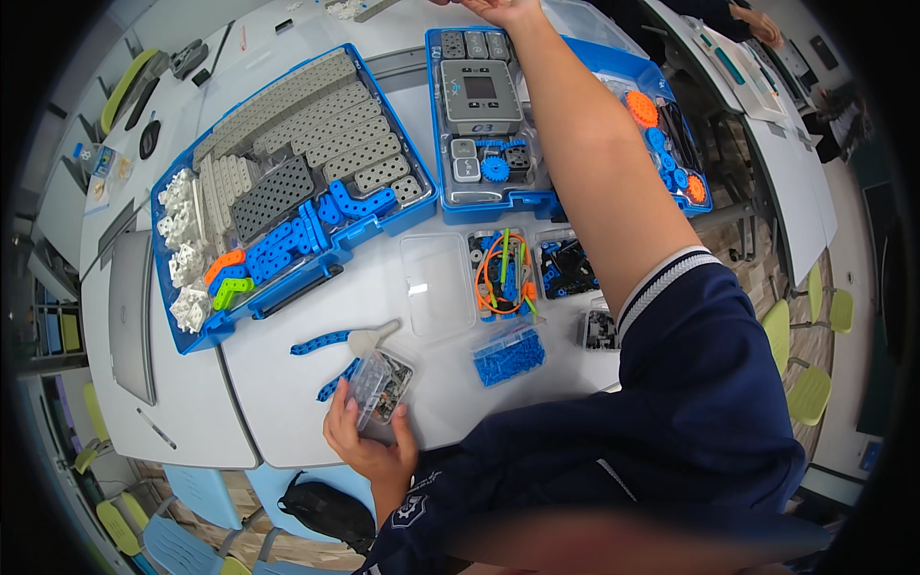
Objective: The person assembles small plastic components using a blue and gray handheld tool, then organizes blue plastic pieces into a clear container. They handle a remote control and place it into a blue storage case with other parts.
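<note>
My left hand [374,446] is closed round a small clear plastic box [392,386] of tiny grey and dark parts, its lid tilted up under my fingers. Just beyond the box lies a plier-like tool [369,337] with blue handles and a pale grey head. My right arm stretches far across the table over the right-hand blue case [565,206]. At the upper edge of the view my right hand [498,8] is partly cut off, so its fingers and anything in them are hidden.
A large blue case [340,251] of grey perforated beams, blue connectors and white parts sits left. Near me are a box of blue pins [508,358], an empty clear tray [438,287] and a tray with orange cables [502,273]. A laptop [129,316] stands left.
</note>
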### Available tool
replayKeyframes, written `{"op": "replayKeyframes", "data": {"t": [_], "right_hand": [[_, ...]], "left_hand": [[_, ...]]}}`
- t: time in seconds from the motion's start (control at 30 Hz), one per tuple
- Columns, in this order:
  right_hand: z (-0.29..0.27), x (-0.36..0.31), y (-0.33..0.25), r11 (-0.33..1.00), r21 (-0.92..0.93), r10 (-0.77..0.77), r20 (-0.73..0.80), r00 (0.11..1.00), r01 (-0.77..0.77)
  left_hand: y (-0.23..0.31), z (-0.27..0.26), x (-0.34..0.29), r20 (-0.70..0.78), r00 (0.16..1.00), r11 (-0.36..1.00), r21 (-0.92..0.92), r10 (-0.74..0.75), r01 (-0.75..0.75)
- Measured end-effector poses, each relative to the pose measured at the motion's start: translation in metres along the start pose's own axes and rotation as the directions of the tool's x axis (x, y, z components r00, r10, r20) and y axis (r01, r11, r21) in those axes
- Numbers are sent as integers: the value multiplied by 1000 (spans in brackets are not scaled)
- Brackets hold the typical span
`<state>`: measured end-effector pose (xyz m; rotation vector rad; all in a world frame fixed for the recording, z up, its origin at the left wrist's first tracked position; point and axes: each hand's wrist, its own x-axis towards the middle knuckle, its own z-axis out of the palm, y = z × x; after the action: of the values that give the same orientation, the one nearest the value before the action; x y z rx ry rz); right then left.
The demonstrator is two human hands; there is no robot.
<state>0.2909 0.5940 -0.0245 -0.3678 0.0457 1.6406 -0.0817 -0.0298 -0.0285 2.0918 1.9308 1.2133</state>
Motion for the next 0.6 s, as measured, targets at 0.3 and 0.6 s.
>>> {"op": "replayKeyframes", "data": {"t": [0.3,0.6], "right_hand": [[-9,-22,9,1000,-27,-2,3,1000,2],[-20,-108,6,946,-306,-77,105,991,106]], "left_hand": [[-1,1,1,-11,1000,1000,-20,-2,2],[-4,5,1,-22,1000,999,-49,-10,9]]}}
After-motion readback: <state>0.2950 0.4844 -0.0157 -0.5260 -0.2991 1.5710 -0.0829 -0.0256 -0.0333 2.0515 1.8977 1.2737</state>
